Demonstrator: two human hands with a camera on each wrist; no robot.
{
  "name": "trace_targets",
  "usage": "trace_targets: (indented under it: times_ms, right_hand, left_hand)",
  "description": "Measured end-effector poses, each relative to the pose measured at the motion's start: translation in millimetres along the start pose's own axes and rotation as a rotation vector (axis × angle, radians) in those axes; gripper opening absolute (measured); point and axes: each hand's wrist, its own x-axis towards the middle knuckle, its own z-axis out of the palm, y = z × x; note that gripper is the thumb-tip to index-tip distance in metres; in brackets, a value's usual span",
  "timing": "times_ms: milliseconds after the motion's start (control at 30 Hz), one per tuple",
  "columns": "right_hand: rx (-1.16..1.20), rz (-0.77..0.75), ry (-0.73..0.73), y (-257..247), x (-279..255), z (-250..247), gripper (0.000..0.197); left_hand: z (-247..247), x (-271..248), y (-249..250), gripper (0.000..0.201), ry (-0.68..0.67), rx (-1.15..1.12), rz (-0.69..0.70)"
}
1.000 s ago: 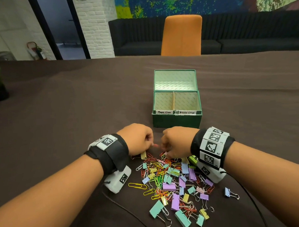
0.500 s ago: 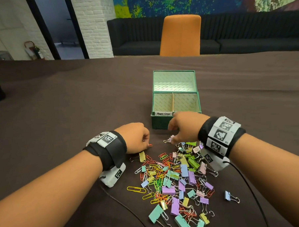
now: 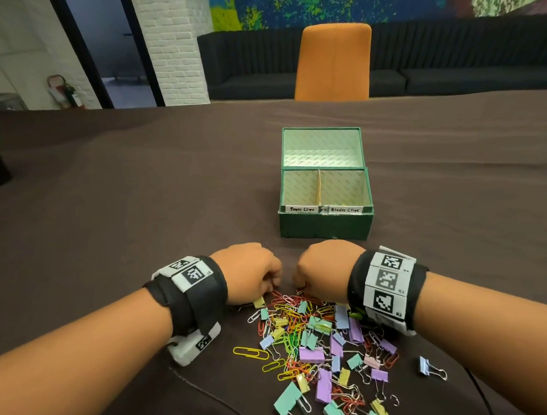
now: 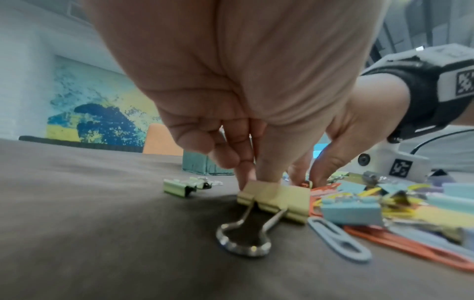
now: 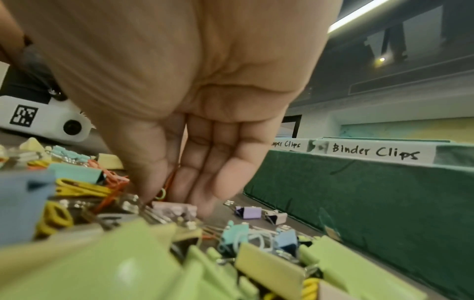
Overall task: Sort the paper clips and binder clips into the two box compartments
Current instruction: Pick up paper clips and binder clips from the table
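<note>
**Two hands back at the pile, box still bare**

Both hands work the far edge of the clip pile (image 3: 318, 340), the side nearest the green box (image 3: 326, 224). Half a second ago the right hand (image 3: 323, 266) was up at the box's front wall; now it has dropped back beside the pile, thumb and fingertips closing on an orange paper clip (image 5: 169, 182). The left hand (image 3: 250, 272) stays put, fingertips curled down onto a yellow binder clip (image 4: 275, 198) (whether it truly grips it, I cannot tell). Both compartments, labelled paper clips on the box's left and binder clips on its right, look empty from the head view, so I'd judge the sorting barely begun.
</note>
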Motion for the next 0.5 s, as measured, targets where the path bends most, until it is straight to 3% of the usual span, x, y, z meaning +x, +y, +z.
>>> trace_targets:
  times_ms: [133,233,500]
  right_hand:
    - [0.120,0.008,0.002,0,-2,3,0.019]
    - [0.285,0.045,0.028,7,-5,-2,0.007]
    - [0.571,0.366,0.448,80,-5,-50,0.005]
  left_hand:
    - [3,-4,4,0.027,-0.033,-0.133,0.019]
    - [2,-3,9,0.027,-0.064,-0.068,0.024]
    - [0,-6,17,0.009,-0.098,-0.098,0.034]
